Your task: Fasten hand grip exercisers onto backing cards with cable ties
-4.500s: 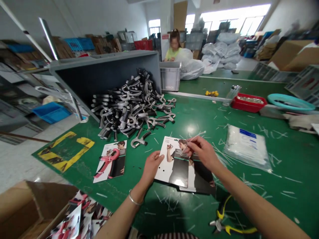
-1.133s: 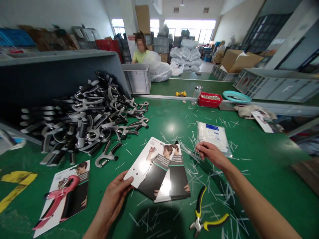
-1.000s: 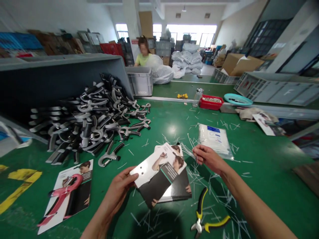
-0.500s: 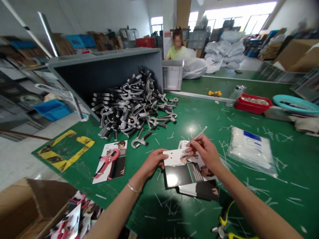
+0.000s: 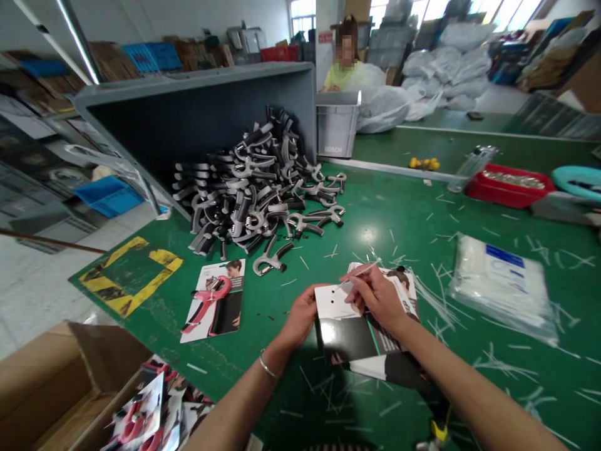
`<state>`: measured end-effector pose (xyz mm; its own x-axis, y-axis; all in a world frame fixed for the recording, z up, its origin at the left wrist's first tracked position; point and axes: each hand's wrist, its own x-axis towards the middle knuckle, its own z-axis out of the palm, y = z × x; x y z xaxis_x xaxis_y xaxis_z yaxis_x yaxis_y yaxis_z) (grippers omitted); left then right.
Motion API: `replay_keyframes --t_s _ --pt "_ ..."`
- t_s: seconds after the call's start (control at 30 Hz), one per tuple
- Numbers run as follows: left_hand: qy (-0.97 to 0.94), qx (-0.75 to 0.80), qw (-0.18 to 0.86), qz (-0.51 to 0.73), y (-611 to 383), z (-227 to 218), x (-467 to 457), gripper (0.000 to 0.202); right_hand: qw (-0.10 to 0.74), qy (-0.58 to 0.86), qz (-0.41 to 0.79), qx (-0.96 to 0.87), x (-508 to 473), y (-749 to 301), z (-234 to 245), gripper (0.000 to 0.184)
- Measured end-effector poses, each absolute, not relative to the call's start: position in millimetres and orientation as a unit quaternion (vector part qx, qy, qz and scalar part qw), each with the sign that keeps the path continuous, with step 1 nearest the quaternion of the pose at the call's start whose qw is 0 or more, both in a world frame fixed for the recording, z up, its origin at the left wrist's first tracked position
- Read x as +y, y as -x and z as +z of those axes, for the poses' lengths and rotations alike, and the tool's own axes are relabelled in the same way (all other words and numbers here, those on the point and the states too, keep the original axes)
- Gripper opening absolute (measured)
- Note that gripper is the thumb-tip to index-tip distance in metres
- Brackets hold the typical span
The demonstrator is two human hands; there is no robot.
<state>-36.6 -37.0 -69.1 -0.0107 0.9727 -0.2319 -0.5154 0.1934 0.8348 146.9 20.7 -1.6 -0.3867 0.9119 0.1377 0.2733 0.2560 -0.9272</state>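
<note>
My left hand [image 5: 300, 316], fingers closed, grips the left edge of a printed backing card [image 5: 345, 341] with two small holes near its top. In my right hand [image 5: 378, 304] a thin white cable tie [image 5: 360, 270] is pinched just beside those holes. More backing cards [image 5: 407, 283] lie in a stack beneath and behind the held card. To the left rests a card with a pink hand gripper [image 5: 213, 302] fastened on it. Grey-and-black hand grippers [image 5: 253, 200] spill in a heap out of a tipped grey crate [image 5: 197, 74].
A clear bag of cable ties [image 5: 504, 285] lies at right, with loose white strips around it. Yellow-handled pliers [image 5: 439, 432] are near the front edge. A cardboard box [image 5: 42, 382] stands at lower left. A red tray [image 5: 509, 186] sits at back right; a co-worker [image 5: 345, 69] is beyond.
My right hand has lowered the cable tie from above the card to close by its holes. My view has shifted, so the surroundings sit differently in the picture.
</note>
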Motion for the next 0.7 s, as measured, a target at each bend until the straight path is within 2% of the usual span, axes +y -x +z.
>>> replay_keyframes --t_s 0.17,0.3,0.43,0.5,0.6,0.7 --pt "-0.281 0.416 0.644 0.577 33 -67 -34 0.046 0.305 0.396 0.388 -0.774 25 -146 -3 0.017" --pt "-0.307 0.449 0.616 0.570 35 -65 -34 0.033 0.264 0.335 0.329 -0.843 29 -145 -3 0.015" --pt "-0.367 0.564 0.566 0.477 46 -59 -49 0.010 0.279 0.342 0.361 -0.822 28 -147 -1 0.014" --pt "-0.389 0.556 0.587 0.441 52 -56 -61 0.011 0.284 0.350 0.379 -0.808 26 -149 0 0.015" --pt "-0.407 0.505 0.610 0.456 55 -56 -75 0.017 0.282 0.350 0.384 -0.807 27 -150 0 0.014" --pt "-0.430 0.545 0.536 0.481 49 -58 -74 0.013 0.271 0.353 0.371 -0.815 31 -148 1 0.012"
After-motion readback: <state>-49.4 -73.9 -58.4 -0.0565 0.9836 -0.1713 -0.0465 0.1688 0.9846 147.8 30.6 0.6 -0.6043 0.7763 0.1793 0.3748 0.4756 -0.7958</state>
